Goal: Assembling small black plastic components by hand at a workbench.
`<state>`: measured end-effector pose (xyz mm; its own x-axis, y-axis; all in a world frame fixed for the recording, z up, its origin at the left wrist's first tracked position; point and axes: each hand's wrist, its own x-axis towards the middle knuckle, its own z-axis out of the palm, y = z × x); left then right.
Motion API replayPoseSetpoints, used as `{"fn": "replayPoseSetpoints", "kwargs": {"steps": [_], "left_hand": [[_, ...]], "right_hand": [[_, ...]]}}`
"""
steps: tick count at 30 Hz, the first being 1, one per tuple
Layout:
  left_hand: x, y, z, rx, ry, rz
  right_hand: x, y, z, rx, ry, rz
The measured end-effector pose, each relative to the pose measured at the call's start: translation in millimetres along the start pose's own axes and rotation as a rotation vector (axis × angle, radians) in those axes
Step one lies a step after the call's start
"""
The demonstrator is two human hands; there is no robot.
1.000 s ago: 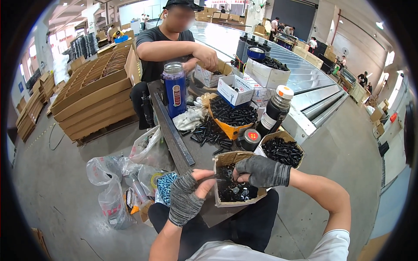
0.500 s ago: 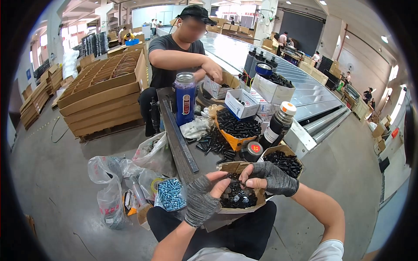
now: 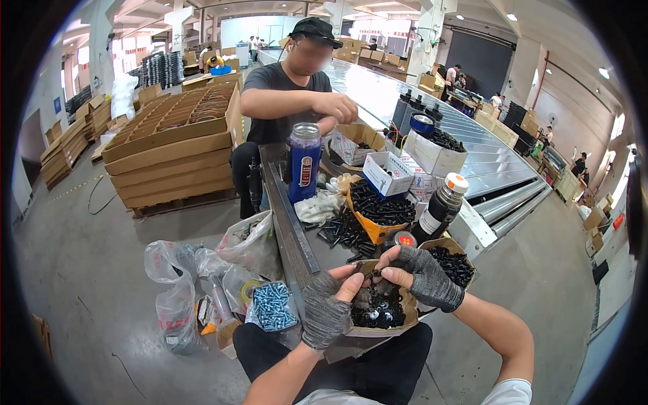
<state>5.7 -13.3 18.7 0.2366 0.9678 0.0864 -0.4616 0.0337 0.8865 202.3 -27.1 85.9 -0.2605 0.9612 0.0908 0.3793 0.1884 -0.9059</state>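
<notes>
Two hands [image 3: 428, 278] — one box [image 3: 386, 331] beneath.

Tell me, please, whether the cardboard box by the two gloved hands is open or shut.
Open: no lid covers the cardboard box, and small dark parts show inside it.

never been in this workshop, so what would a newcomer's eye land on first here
Probably the person's gray-gloved left hand and right hand, close together over an open cardboard box at lower middle. Next, the heap of blue screws to their left, and the tall blue bottle farther back, near a co-worker.
</notes>
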Motion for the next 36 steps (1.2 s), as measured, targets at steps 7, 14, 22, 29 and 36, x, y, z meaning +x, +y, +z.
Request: {"fn": "replayPoseSetpoints", "kwargs": {"steps": [7, 14, 22, 29, 36], "left_hand": [[4.9, -2.7, -6.4, -0.084, -0.008, -0.061], [5.7, -3.7, -8.0, 0.063, -0.006, 0.003], [5.1, -5.9, -9.0, -0.016, -0.004, -0.028], [6.9, -5.8, -12.1, -0.156, -0.018, -0.104], [9.3, -7.4, -23.9, -0.099, -0.004, -0.058]], "right_hand": [[2.5, -12.4, -1.0, 0.032, 0.029, 0.117], [7.5, -16.8, 8.3, 0.121, 0.008, 0.121], [10.6, -21.3, 6.4, 0.036, 0.004, 0.112], [7.2, -16.0, 2.1, 0.167, -0.012, 0.208], [9.6, 20.3, -1.0, -0.526, -0.235, -0.068]]}}
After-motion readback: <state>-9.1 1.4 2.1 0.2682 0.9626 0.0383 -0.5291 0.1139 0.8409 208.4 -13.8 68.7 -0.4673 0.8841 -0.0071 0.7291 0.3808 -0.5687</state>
